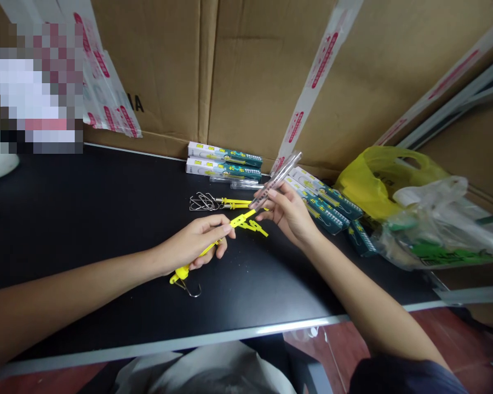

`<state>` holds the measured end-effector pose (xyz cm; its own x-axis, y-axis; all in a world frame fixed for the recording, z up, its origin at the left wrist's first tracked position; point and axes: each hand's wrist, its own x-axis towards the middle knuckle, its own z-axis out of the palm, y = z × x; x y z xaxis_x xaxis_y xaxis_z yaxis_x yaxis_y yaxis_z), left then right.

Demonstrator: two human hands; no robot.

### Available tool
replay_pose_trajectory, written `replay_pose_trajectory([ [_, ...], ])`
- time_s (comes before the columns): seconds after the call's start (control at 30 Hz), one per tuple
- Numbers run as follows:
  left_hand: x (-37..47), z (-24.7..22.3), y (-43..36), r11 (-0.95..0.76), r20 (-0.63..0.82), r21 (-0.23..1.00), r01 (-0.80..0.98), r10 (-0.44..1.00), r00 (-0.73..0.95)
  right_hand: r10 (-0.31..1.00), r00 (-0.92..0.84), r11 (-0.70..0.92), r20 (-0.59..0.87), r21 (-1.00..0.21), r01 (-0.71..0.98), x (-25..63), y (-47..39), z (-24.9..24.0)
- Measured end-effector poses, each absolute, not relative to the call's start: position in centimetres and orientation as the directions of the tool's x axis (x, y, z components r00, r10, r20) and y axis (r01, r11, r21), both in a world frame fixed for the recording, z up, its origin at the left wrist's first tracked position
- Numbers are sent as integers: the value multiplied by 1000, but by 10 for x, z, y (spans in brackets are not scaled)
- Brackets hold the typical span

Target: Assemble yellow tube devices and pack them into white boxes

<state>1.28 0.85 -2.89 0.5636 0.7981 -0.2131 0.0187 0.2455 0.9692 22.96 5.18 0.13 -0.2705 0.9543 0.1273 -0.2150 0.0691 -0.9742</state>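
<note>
My left hand (203,238) is closed around the yellow inner part of a spring scale (238,220). Its yellow cap and metal hook (194,293) stick out below that hand, over the black table. My right hand (290,213) grips a clear plastic tube (278,178) with dark markings, tilted up to the right. The yellow part's upper end meets the tube's lower end; how far inside it reaches I cannot tell. Just behind my hands lie more yellow rods (235,201) with bent metal wire hooks (203,202). A loose yellow piece (256,227) shows between my hands.
Printed spring scale boxes (224,168) and clear tubes (246,185) lie at the back, with more boxes (324,208) to the right. Plastic bags (439,219) stand at the right. Cardboard (263,82) rises behind the black table (86,219). The upper left corner is pixelated.
</note>
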Motion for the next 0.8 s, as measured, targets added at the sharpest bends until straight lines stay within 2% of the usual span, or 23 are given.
replay_pose_trajectory([
  [0.53,12,-29,9,255,-216,967,5,809,547,955,-269,71,127,-976,-208,229,50,1],
  [0.8,13,-29,9,241,-206,970,10,806,555,903,-415,27,107,-980,-195,216,36,-8],
])
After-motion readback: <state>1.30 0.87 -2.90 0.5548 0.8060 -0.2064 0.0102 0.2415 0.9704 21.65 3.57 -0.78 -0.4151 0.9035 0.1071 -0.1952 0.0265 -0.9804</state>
